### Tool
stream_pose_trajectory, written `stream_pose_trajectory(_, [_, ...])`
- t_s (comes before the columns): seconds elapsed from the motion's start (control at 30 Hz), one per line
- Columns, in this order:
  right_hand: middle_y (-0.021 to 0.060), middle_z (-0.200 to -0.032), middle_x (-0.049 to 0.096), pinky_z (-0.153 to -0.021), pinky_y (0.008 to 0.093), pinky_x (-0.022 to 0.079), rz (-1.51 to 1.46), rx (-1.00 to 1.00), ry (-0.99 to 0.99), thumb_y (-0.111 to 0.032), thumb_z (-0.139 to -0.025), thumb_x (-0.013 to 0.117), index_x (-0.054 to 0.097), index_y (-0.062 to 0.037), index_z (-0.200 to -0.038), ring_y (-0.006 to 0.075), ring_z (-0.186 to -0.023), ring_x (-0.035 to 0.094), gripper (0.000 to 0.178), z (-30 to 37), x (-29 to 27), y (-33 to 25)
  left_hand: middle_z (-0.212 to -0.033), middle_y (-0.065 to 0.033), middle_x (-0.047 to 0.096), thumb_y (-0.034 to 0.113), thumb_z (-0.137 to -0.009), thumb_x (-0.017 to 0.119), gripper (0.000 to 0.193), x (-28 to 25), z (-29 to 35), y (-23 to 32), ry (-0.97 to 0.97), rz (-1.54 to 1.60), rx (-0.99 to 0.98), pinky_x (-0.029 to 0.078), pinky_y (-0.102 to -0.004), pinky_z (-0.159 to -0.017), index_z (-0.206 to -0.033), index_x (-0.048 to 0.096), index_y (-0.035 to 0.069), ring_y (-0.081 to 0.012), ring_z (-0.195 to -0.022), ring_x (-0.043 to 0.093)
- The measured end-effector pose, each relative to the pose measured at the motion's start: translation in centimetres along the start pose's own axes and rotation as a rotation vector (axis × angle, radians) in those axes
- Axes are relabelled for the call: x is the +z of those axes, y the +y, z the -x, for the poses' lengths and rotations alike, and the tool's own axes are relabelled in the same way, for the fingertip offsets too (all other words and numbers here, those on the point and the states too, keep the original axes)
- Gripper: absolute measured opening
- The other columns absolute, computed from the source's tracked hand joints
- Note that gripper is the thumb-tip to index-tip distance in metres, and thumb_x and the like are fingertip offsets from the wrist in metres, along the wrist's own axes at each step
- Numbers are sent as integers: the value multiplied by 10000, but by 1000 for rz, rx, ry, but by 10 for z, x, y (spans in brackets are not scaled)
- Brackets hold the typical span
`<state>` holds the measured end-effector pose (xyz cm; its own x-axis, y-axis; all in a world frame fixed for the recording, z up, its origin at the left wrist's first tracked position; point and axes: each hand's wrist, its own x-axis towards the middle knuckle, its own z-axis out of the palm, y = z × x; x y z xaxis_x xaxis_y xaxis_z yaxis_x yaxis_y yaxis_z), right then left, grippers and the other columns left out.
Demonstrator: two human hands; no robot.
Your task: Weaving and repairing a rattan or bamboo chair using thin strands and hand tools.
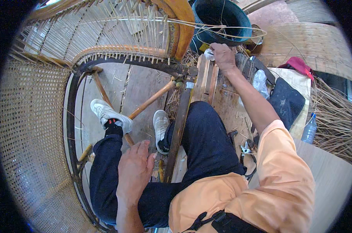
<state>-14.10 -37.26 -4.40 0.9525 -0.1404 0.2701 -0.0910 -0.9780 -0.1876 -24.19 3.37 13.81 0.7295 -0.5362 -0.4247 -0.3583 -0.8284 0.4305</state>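
My right hand (pixel 223 57) reaches far forward. Its fingers are closed on a small white object (pixel 209 54), whose kind I cannot make out, at the end of some wooden strips (pixel 205 79). Over my left thigh, my left hand (pixel 135 165) has its fingers stretched out side by side and holds nothing I can see. In front of me and to the left stands a chair frame with woven cane mesh (pixel 32 139). Loose cane strands (pixel 121 27) hang across its upper part, and several stick out towards a teal bucket (pixel 222 19).
A dark bar (pixel 178 136) stands between my legs. To the right lie a clear plastic bag (pixel 260 83), a black pouch (pixel 286 103), a red cap (pixel 298 65), a plastic bottle (pixel 310 129), pliers (pixel 245 149) and a heap of cane strips (pixel 335 120). Wooden rungs (pixel 152 99) cross near my shoes.
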Motion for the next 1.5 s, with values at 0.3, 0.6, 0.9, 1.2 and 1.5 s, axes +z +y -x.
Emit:
stream_pose_trajectory(0.3, [147, -894, 649, -718, 394, 486, -367, 369, 162, -177, -809, 594, 630, -88, -937, 329, -832, 629, 160, 17, -23, 11, -1024, -182, 609, 170, -835, 593, 340, 7, 2, -4, 20, -23, 22, 468, -429, -778, -1122, 545, -6, -349, -896, 591])
stream_pose_trajectory(0.6, [192, -880, 622, -706, 462, 462, -208, 283, -62, -185, -865, 486, 619, -30, -913, 391, -820, 594, 210, 24, -64, 10, -1019, -184, 606, 187, -860, 590, 309, 1, -7, 3, -39, 134, 21, 472, -414, -809, -1108, 560, 4, -357, -936, 588])
stream_pose_trajectory(0.9, [35, -724, 566, -478, 223, 413, -1605, 645, -539, -144, -923, 530, 579, -36, -1003, 107, -537, 519, 143, 77, -133, -216, -965, -117, 625, 203, -934, 504, 291, -46, -16, -1, 113, 573, 74, 467, -304, -809, -1134, 566, 2, -196, -886, 599])
stream_pose_trajectory(1.2, [44, -742, 598, -544, 245, 454, -1823, 322, -672, -156, -924, 522, 614, -16, -1031, 120, -602, 568, 198, 18, -40, -371, -754, -19, 583, 219, -949, 480, 303, -54, -50, -108, 478, 1401, -384, 433, -241, -663, -1126, 587, -2, -83, -683, 526])
stream_pose_trajectory(1.5, [187, -844, 617, -708, 401, 487, -1036, -325, 52, -104, -857, 549, 626, -53, -964, 352, -813, 609, 142, -104, 62, -381, -893, -73, 652, 197, -960, 466, 283, -51, -133, -217, 931, 683, -214, 480, -251, -718, -1096, 606, -8, -125, -812, 616])
